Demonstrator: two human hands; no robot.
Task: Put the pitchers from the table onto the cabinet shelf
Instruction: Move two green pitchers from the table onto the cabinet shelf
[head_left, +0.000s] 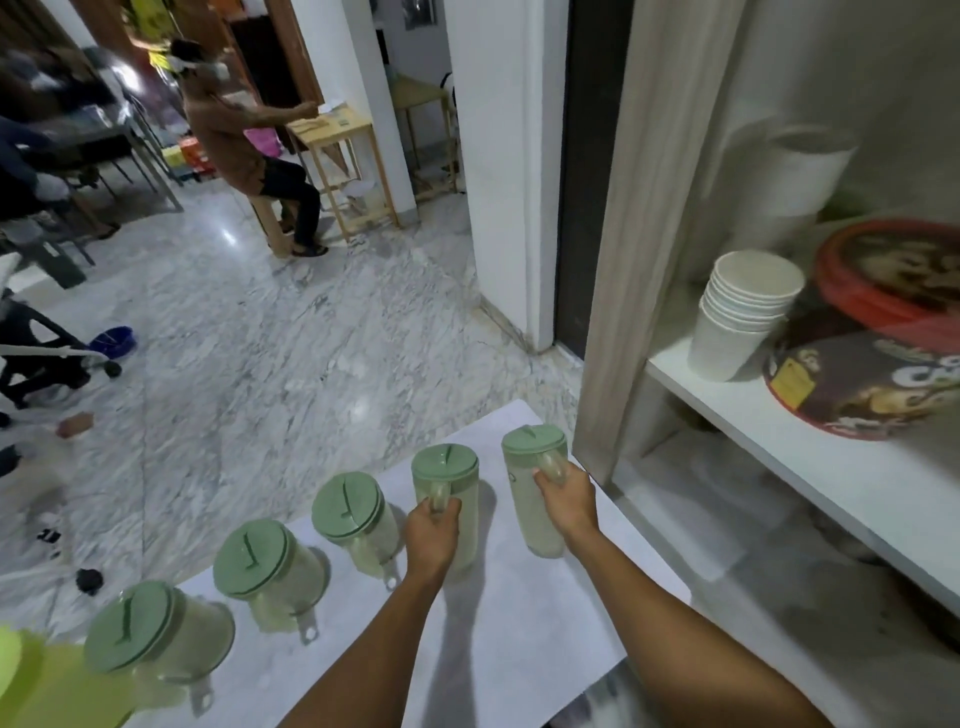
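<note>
Several clear pitchers with green lids stand in a row on the white table (519, 623). My left hand (431, 535) grips the handle of the second pitcher from the right (447, 467). My right hand (569, 499) grips the handle of the rightmost pitcher (524, 499), nearest the cabinet. Three more pitchers (350, 514) (260, 569) (145, 634) stand untouched to the left. The white cabinet shelf (810, 457) is on the right, above table height.
On the shelf sit a stack of white paper cups (737, 322) and round tins with red rims (862, 384). A lower cabinet compartment (753, 571) lies beneath. A person sits on a stool (249, 145) across the marble floor. A yellow-green object (31, 680) is at bottom left.
</note>
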